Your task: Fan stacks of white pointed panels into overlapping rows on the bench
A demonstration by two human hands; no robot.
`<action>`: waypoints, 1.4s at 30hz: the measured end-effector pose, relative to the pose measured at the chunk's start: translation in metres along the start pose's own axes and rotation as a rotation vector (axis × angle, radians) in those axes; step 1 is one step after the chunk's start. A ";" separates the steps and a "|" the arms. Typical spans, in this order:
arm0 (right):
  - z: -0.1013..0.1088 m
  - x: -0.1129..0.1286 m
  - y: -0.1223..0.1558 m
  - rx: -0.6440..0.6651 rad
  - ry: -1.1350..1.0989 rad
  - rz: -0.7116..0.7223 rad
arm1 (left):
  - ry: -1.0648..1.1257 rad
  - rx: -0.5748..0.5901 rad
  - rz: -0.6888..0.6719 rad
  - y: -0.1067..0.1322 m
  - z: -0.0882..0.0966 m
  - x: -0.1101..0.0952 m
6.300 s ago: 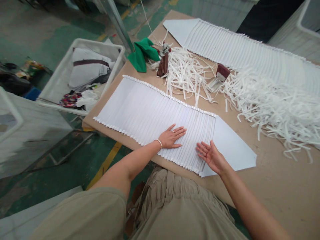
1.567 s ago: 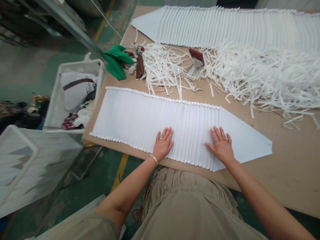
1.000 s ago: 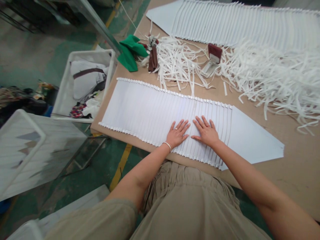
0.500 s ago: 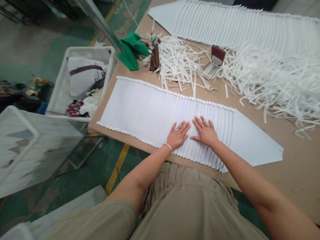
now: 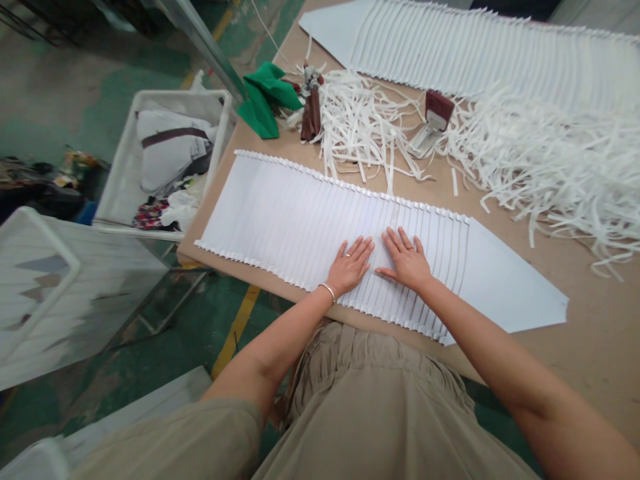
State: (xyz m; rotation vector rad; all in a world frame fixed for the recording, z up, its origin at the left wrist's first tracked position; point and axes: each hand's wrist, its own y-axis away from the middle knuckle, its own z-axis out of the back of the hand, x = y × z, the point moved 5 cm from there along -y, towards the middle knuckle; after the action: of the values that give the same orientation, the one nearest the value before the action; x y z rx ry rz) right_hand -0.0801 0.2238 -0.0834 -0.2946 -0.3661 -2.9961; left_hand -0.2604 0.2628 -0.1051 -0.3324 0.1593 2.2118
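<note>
A long white sheet lies flat across the near part of the table, with rows of narrow strips running over it and small folded ends along both long edges. Its right end tapers to a plain white point. My left hand rests palm down near the middle of the sheet, fingers stretched out. Beside it, a small gap away, my right hand also lies flat with its fingers spread. Neither hand grips anything. Darker lines show between the strips under and right of my right hand.
Heaps of loose white strips lie behind the sheet, near a maroon-and-silver stapler-like tool. Green cloth sits at the table's left corner. Another stripped sheet lies at the back. A white bin with fabric stands left of the brown tabletop.
My left hand has slid slightly to the left over the sheet. My right hand has shifted a little left and away from me. The sheet stays in place.
</note>
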 end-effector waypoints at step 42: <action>0.003 -0.107 0.124 0.018 0.088 -0.218 | -0.011 0.055 -0.292 -0.057 -0.025 -0.121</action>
State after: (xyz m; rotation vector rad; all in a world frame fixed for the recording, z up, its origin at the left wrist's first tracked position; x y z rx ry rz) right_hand 0.0405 0.1142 -0.0741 -0.1273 -0.4420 -3.2026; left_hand -0.1397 0.2011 -0.0938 -0.2925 0.1552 1.9172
